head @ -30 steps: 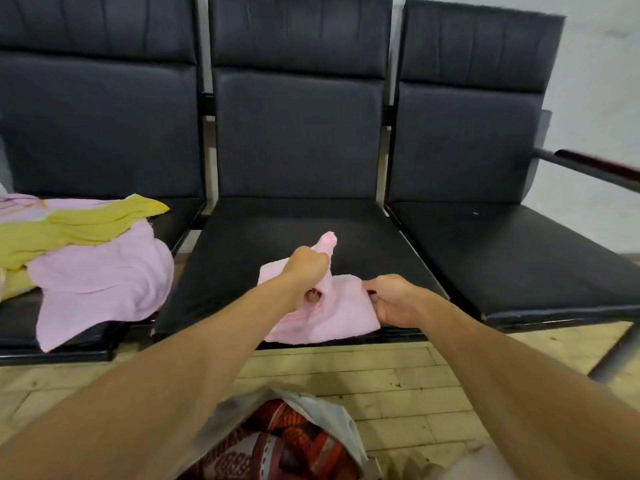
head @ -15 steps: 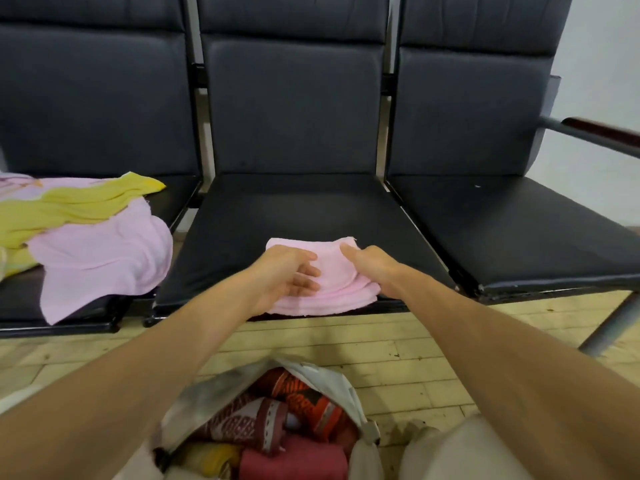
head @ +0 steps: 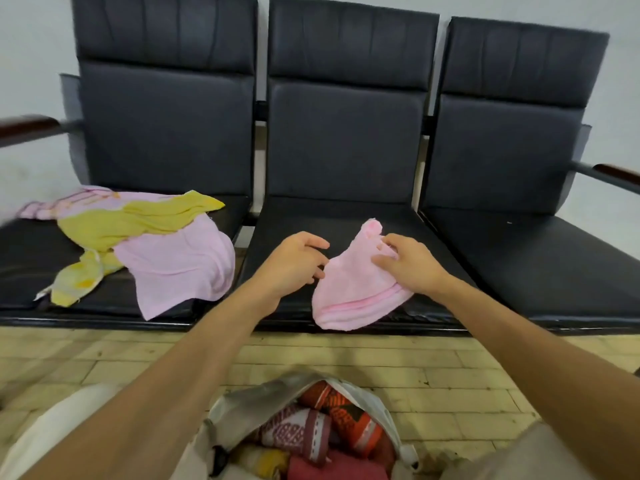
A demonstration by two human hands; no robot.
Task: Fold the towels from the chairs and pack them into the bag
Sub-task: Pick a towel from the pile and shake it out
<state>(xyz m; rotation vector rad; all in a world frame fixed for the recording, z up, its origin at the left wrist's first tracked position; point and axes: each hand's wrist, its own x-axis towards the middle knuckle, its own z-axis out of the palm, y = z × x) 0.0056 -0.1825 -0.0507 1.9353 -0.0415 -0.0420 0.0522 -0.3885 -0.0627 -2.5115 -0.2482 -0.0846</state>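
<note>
A small pink towel (head: pixel 349 292), folded into a rough wedge, lies at the front edge of the middle chair seat (head: pixel 311 220). My right hand (head: pixel 407 265) rests on its upper right part, fingers spread and lightly bent, touching the raised far corner. Just left of the towel hovers my left hand (head: pixel 294 263), fingers loosely curled and holding nothing. On the left chair seat (head: pixel 31 247) lie a larger pink towel (head: pixel 176 265), a yellow towel (head: pixel 128 223) and a striped pink one (head: pixel 69 202), unfolded. An open white bag (head: pixel 304 434) stands on the floor below, holding several folded towels.
Three black padded chairs stand in a row against a pale wall. The right chair seat (head: pixel 540 261) is bare. Armrests (head: pixel 27 124) stick out at both ends of the row. The floor is pale wooden boards (head: pixel 433 368). My knees frame the bag.
My left hand has come off the pink towel and moved a little left. The towel's far corner now stands up under my right fingers. The view has pulled back and shifted left.
</note>
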